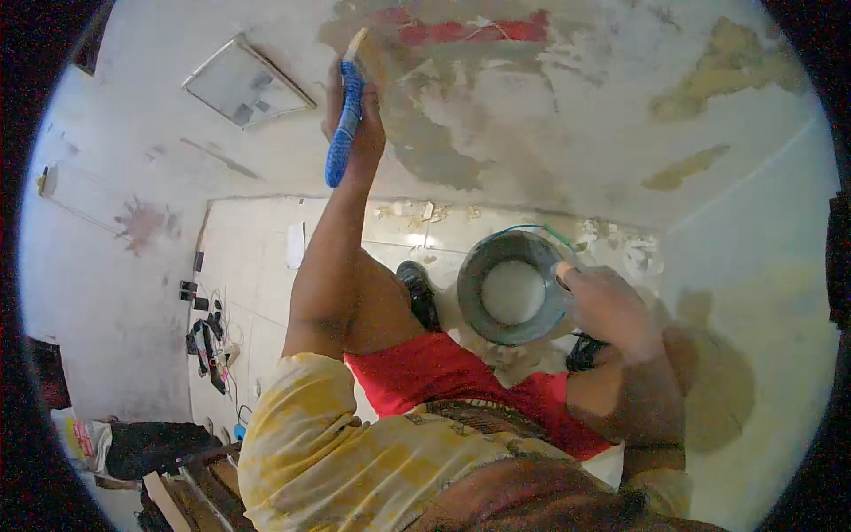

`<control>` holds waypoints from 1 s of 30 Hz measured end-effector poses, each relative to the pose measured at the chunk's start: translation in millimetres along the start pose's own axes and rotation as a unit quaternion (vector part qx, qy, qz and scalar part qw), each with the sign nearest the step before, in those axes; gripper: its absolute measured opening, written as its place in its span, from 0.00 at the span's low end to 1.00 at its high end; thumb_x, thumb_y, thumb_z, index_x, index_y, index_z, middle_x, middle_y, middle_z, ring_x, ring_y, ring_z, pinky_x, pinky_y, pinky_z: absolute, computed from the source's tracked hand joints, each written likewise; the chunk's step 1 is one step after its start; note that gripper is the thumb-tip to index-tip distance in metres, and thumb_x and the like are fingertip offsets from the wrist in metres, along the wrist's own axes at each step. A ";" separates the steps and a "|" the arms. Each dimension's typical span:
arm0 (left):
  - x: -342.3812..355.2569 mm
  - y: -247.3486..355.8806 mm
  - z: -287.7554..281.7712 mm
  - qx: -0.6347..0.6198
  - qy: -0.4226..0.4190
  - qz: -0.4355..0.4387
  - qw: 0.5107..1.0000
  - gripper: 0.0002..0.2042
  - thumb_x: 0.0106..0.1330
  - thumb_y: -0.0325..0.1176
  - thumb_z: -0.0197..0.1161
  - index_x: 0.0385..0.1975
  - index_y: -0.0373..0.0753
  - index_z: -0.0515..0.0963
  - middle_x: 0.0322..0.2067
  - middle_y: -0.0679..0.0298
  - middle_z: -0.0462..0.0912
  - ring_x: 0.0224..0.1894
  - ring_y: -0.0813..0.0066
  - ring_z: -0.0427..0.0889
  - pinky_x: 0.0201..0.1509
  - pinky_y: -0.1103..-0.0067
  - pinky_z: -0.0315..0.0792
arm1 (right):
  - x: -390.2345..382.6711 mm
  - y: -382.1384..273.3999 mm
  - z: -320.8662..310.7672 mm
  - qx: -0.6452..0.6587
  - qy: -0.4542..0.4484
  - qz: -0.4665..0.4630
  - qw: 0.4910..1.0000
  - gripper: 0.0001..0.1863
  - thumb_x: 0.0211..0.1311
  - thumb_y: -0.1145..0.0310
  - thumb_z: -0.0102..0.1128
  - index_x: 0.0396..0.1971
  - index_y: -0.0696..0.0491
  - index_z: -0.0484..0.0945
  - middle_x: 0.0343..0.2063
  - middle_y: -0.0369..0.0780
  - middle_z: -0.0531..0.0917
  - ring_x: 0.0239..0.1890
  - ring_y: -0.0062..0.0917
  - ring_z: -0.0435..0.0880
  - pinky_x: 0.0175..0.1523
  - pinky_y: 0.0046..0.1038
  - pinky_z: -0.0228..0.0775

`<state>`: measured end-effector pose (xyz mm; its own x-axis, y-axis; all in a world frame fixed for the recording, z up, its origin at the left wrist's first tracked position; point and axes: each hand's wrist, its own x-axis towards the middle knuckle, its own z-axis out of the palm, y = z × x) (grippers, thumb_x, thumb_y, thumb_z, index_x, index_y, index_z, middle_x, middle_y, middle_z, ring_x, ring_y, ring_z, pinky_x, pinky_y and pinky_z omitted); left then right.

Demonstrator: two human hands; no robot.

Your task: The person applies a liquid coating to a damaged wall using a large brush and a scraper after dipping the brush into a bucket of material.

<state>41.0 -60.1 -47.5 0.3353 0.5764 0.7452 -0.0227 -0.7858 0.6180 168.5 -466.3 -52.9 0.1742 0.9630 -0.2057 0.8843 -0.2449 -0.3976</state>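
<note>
Raised against the stained wall, my left hand (pixel 370 124) is closed around a slim tool with a blue, cord-like textured covering (pixel 344 133). A pale tip (pixel 357 43) sticks out at its upper end; the exact kind of tool does not show. My right hand (pixel 610 306) is blurred and closed beside the right rim of a grey bucket (pixel 474 306). A light orange-brown end (pixel 562 271) shows at its fingers, too smeared to name. Whitish liquid (pixel 514 292) lies in the bucket, which stands on the floor between my feet.
Bare, patchy plaster (pixel 434 146) and a red strip (pixel 470 30) mark the wall. A framed panel (pixel 248 82) is on the wall at upper left. Debris (pixel 430 211) lies along the wall base. Cables and dark items (pixel 208 341) lie at left, with furniture (pixel 199 488) at lower left.
</note>
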 end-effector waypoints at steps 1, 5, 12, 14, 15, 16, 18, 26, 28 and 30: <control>-0.9 -5.5 -7.0 0.021 -0.018 0.004 1.000 0.24 0.68 0.30 0.58 0.63 0.34 0.66 0.53 0.54 0.79 0.50 0.66 0.80 0.52 0.74 0.74 | -1.5 -1.7 -1.4 -0.002 -0.005 0.004 1.000 0.18 0.58 0.73 0.55 0.50 0.52 0.72 0.31 0.49 0.82 0.40 0.48 0.80 0.45 0.46 0.71; -24.2 2.2 -5.8 0.192 -0.284 0.010 0.939 0.22 0.70 0.36 0.57 0.63 0.42 0.69 0.56 0.52 0.78 0.54 0.67 0.80 0.55 0.74 0.73 | -1.9 5.6 9.5 0.007 0.003 0.001 1.000 0.19 0.57 0.73 0.55 0.51 0.52 0.72 0.32 0.50 0.82 0.40 0.48 0.80 0.46 0.46 0.71; -16.5 -25.1 -28.2 0.181 -0.205 0.092 0.958 0.23 0.63 0.34 0.62 0.60 0.47 0.73 0.39 0.51 0.84 0.38 0.51 0.85 0.42 0.68 0.77 | -2.6 0.9 8.8 0.008 0.053 -0.049 0.997 0.15 0.59 0.74 0.53 0.46 0.58 0.72 0.26 0.52 0.80 0.34 0.50 0.81 0.40 0.48 0.71; -5.4 -30.8 -48.3 0.136 -0.063 0.072 0.986 0.22 0.64 0.31 0.62 0.60 0.43 0.73 0.41 0.50 0.84 0.40 0.57 0.86 0.43 0.71 0.78 | -0.3 1.6 12.7 0.003 0.037 -0.052 0.998 0.16 0.59 0.73 0.53 0.48 0.58 0.72 0.26 0.53 0.80 0.34 0.50 0.81 0.40 0.49 0.71; -2.3 -24.6 -52.6 0.134 0.001 0.108 0.985 0.22 0.64 0.30 0.62 0.60 0.39 0.72 0.42 0.49 0.84 0.41 0.59 0.86 0.44 0.72 0.77 | -0.5 -0.1 11.6 0.004 0.033 -0.052 0.998 0.16 0.59 0.73 0.53 0.48 0.58 0.72 0.26 0.53 0.80 0.34 0.50 0.81 0.40 0.49 0.71; 3.8 -17.0 -55.4 0.139 0.061 0.139 0.979 0.22 0.64 0.28 0.63 0.60 0.36 0.72 0.43 0.47 0.83 0.42 0.62 0.86 0.45 0.74 0.77 | -2.9 -3.6 6.9 0.002 0.021 -0.027 0.999 0.17 0.57 0.74 0.55 0.47 0.56 0.72 0.29 0.52 0.80 0.36 0.49 0.80 0.42 0.48 0.71; 8.5 16.2 -57.3 0.178 0.130 0.150 0.964 0.23 0.64 0.27 0.63 0.59 0.31 0.71 0.45 0.46 0.83 0.44 0.63 0.85 0.45 0.75 0.77 | -3.6 -5.5 6.8 -0.001 0.007 -0.005 1.000 0.18 0.55 0.74 0.57 0.47 0.55 0.72 0.31 0.51 0.81 0.38 0.49 0.80 0.43 0.47 0.70; -51.6 -43.3 -7.9 0.308 -0.469 0.022 0.827 0.23 0.65 0.39 0.60 0.62 0.56 0.70 0.51 0.54 0.80 0.50 0.50 0.80 0.53 0.64 0.75 | 5.3 -2.6 7.9 0.002 0.000 -0.030 1.000 0.19 0.53 0.74 0.58 0.47 0.55 0.72 0.31 0.51 0.81 0.39 0.50 0.79 0.43 0.48 0.70; -44.2 -30.5 -0.5 0.341 -0.462 0.026 0.819 0.24 0.63 0.40 0.61 0.61 0.58 0.71 0.45 0.53 0.83 0.44 0.46 0.81 0.48 0.61 0.76 | 3.6 0.2 8.1 -0.006 -0.002 -0.019 1.000 0.19 0.53 0.74 0.58 0.47 0.55 0.71 0.32 0.51 0.81 0.39 0.50 0.79 0.43 0.48 0.70; -26.5 -7.8 -14.6 0.314 -0.358 0.009 0.879 0.24 0.64 0.40 0.60 0.62 0.57 0.70 0.44 0.53 0.83 0.41 0.46 0.82 0.44 0.62 0.77 | 2.7 -3.1 5.2 -0.005 -0.003 -0.013 1.000 0.19 0.53 0.74 0.59 0.48 0.55 0.71 0.33 0.51 0.81 0.39 0.50 0.79 0.43 0.48 0.70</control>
<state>18.6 -66.0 -68.4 0.8520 0.4506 0.2664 0.4153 -0.8917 0.1802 163.9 -463.4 -56.9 0.1488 0.9684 -0.2003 0.8926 -0.2186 -0.3942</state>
